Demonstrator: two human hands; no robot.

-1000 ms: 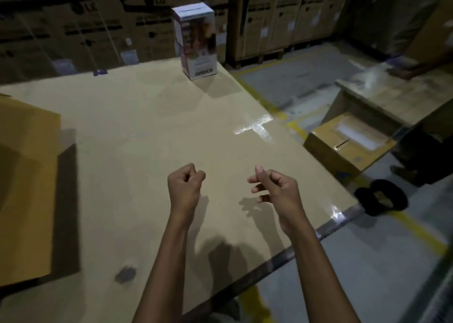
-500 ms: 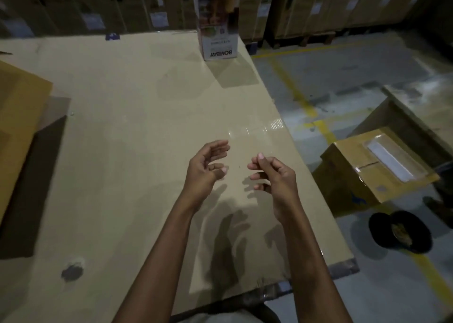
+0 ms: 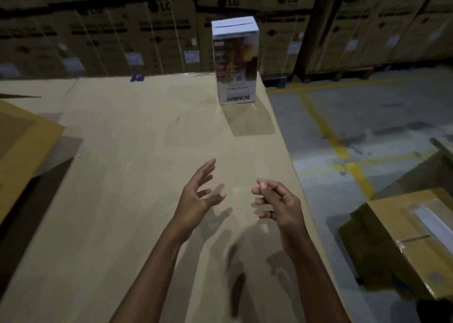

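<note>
Both my hands hover above a large tan cardboard-covered table (image 3: 127, 200). My left hand (image 3: 198, 195) is spread, fingers straight and pointing forward, holding nothing. My right hand (image 3: 279, 205) has its fingers loosely curled and its thumb touching the fingertips, with nothing visible in it. A tall white printed carton (image 3: 235, 63) stands upright, its print upside down, at the table's far right corner, well beyond both hands.
A folded brown cardboard sheet (image 3: 22, 156) lies on the table's left side. The table's right edge drops to a concrete floor with yellow lines (image 3: 331, 136). A taped brown box (image 3: 402, 239) sits on the floor at right. Stacked cartons (image 3: 147, 28) line the back.
My left hand has opened from a fist to spread fingers and reached forward. The view has tilted up and moved nearer the white carton. My right hand stayed loosely curled.
</note>
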